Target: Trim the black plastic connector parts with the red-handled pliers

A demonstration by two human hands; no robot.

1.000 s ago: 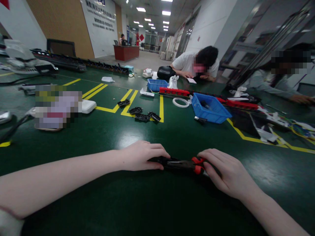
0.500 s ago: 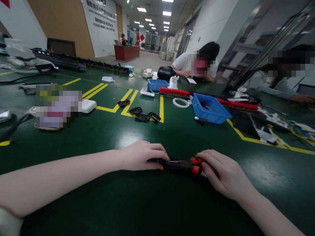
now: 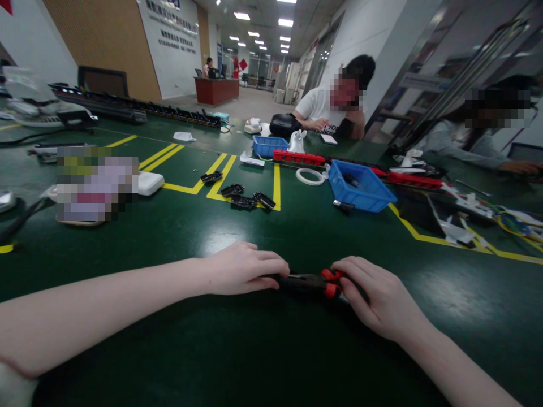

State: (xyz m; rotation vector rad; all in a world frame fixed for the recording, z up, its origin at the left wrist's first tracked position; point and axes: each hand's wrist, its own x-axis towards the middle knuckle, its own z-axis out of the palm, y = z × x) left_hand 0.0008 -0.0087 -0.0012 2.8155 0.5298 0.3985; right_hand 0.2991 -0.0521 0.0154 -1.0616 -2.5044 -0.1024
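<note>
My right hand (image 3: 375,291) is closed round the red handles of a pair of pliers (image 3: 306,282), whose dark jaws point left. At the jaw tips, my left hand (image 3: 248,268) pinches a small black part (image 3: 281,277), mostly covered by the fingers. Its exact kind cannot be made out. Both hands are low over the dark green table (image 3: 178,333). Beyond them lie several black slotted pieces, one of them a black piece (image 3: 243,202) near the yellow tape.
A blue bin (image 3: 360,189) holds dark items, with a smaller blue bin (image 3: 270,147) behind. A white ring (image 3: 309,176), a red strip (image 3: 299,158) and a phone (image 3: 97,192) lie on the table. Two people sit across and to the right; another is at a far desk.
My right hand and the pliers have shifted slightly left, toward my left hand. The person across has raised their head. The view has moved a little.
</note>
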